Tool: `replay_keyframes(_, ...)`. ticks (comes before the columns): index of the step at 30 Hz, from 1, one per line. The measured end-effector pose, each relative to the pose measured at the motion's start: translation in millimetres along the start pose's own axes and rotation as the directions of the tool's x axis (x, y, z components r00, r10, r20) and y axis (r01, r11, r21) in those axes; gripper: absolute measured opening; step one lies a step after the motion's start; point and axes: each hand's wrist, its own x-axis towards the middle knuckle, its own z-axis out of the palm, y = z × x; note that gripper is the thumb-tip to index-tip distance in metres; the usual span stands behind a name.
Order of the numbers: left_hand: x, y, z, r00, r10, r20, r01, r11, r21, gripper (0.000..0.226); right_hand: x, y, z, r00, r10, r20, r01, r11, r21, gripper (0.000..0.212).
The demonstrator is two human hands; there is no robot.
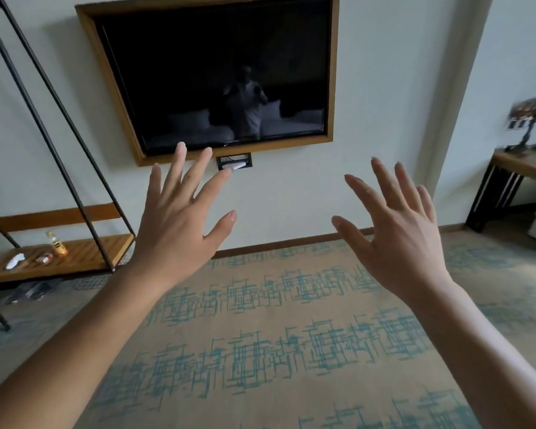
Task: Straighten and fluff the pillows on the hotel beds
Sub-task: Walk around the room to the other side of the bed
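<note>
While both hands are held up with nothing in them, no pillow work is under way. A patterned carpet (291, 351) is spread beneath both forearms and runs out to the wall (384, 119) beyond the fingertips. A dark television (217, 72) in a wooden frame is mounted on that wall, above and beyond the left hand (180, 230). In its screen a faint reflection is made out: a standing figure with raised arms, and pale shapes on either side that are judged to be beds with pillows. No bed or pillow is seen directly, so the task's things are taken to lie behind the person, out of view.

Well off to the left of the left hand, a black metal rack (59, 150) with a wooden shelf (75, 255) is stood against the wall; a small bottle (58, 244) and some scraps of paper are left on it. Far to the right of the right hand (396, 243), a side table (520, 165) is set in a corner with a stained-glass lamp (529, 119) on top, blurred.

Both hands are raised at chest height, palms away, fingers straight and spread wide, nothing touched or carried. The pose is judged a display to the camera, probably marking a start or an end, not a working grip. A turn toward the beds is judged necessary before any pillow can be reached.
</note>
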Motion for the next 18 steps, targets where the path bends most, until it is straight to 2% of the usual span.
replay_keyframes(8,133,63,104,0.988,0.140,-0.062,-0.146,0.982,-0.122,0.063,41,119,27,0.995,0.081,0.052,-0.070,0.980,-0.185,0.068)
replay_keyframes(14,229,127,211,0.959,0.277,-0.058,-0.282,0.930,-0.236,0.063,58,213,41,0.966,0.260,0.013,-0.245,0.924,-0.294,0.068)
replay_keyframes(18,295,170,283,0.925,0.366,-0.105,-0.379,0.861,-0.339,0.063,84,273,54,0.935,0.353,-0.021,-0.335,0.864,-0.377,0.069)
